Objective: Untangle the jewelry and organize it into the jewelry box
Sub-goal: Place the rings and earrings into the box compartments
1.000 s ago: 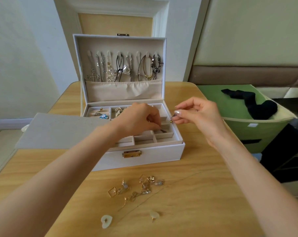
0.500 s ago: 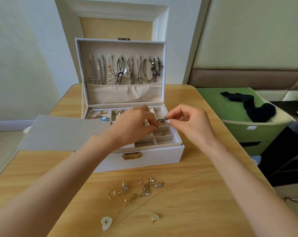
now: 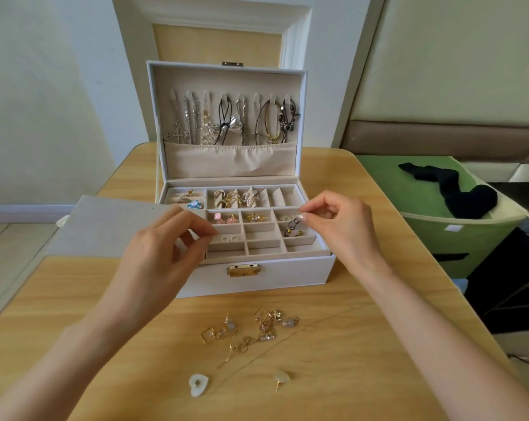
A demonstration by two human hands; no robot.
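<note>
The jewelry box is stood open in the middle of the surface, its lid upright so that the necklaces can hang straight from the hooks and are kept apart from each other. Both hands are held low over the compartment tray. The left hand is at the front left corner, with the fingers loosely curled and nothing seen between them. The right hand is above the right column, thumb and forefinger tips pressed together; whether something very small is pinched there cannot be told from this view. Just below that pinch a dark earring lies in a right-hand compartment, so it is judged that one piece was placed and the hands are free for the next. Rings and small earrings are sorted in the compartments further back. The tangled jewelry is left on the surface in front of the box, beside a thin chain and a white heart-shaped piece, all near enough to be picked one by one. Much of the task is therefore judged as not yet done.
</note>
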